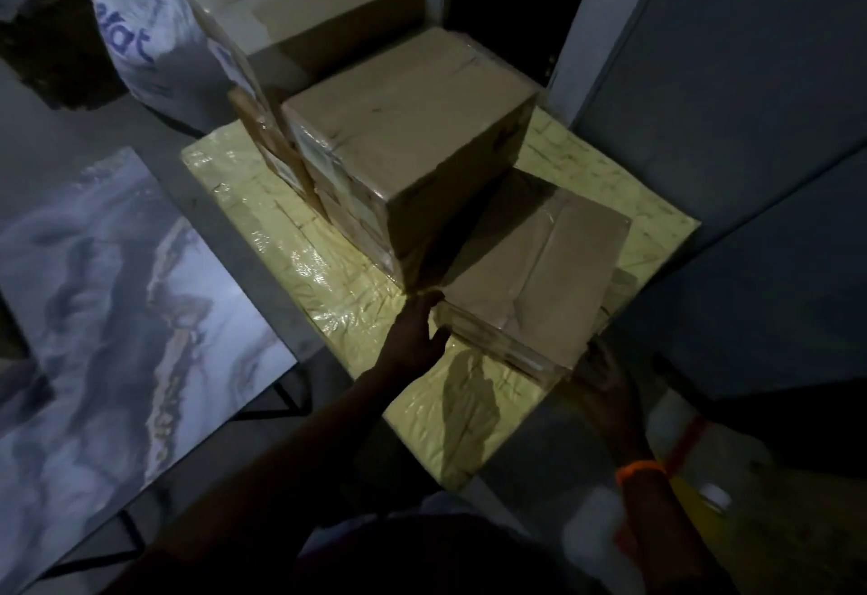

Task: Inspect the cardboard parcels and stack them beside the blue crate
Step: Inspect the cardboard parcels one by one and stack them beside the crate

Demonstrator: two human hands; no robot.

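Flat parcel (535, 275), cardboard under clear film, sits just in front of the tall stack (408, 144) of parcels, its far-left corner tucked against the stack's base. Both are on the yellow wrapped slab (291, 237) that carries the whole pile. The flat parcel looks nearly square from above, so no long axis stands out. What matters is its near edge, which slants from close to the stack's front corner out toward the person's right. The left hand (417, 331) is at the left end of that edge, right below the stack's front corner, with the thumb near the top face and the fingers along the lower edge, which reads as a grip on that corner. The right hand (605, 378) is at the other end, farther from the stack, but it is too dark to tell whether its fingers curl round the parcel or only rest against it. With a hand at each end, the parcel lies straight ahead between them, and I judge it would come away toward the person, clear of the stack. No blue crate can be made out in this dim view.
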